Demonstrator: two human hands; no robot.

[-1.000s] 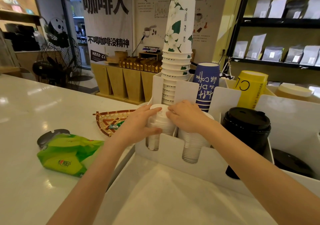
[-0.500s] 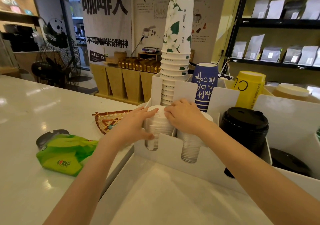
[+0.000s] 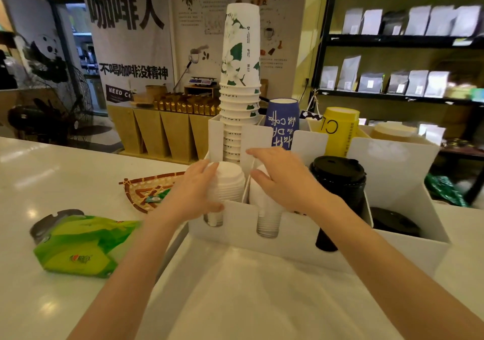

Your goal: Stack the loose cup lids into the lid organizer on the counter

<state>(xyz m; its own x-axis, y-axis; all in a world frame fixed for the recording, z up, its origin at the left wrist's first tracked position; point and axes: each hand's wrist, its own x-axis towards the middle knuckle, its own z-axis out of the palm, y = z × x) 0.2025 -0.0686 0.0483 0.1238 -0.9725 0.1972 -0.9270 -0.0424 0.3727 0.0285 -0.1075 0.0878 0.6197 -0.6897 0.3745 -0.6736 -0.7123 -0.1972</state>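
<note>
A white lid organizer (image 3: 293, 237) stands on the white counter. Its leftmost slot holds a stack of white cup lids (image 3: 229, 182). My left hand (image 3: 193, 195) cups the left side of that stack, fingers against it. The slot beside it holds a second white lid stack (image 3: 267, 219). My right hand (image 3: 282, 180) hovers over this second stack with fingers spread, holding nothing. A tall stack of black lids (image 3: 337, 182) fills the third slot, and a low black lid stack (image 3: 392, 221) lies in the rightmost slot.
Behind the lids stand a tall stack of flowered white paper cups (image 3: 241, 77), blue cups (image 3: 281, 125) and yellow cups (image 3: 337, 130). A woven tray (image 3: 146, 190) and a green tissue pack (image 3: 78, 245) lie on the counter at left. Shelves of bags stand at right.
My right hand has lifted off the left lid stack and shifted right, opening its fingers over the second stack. My left hand stays against the left stack.
</note>
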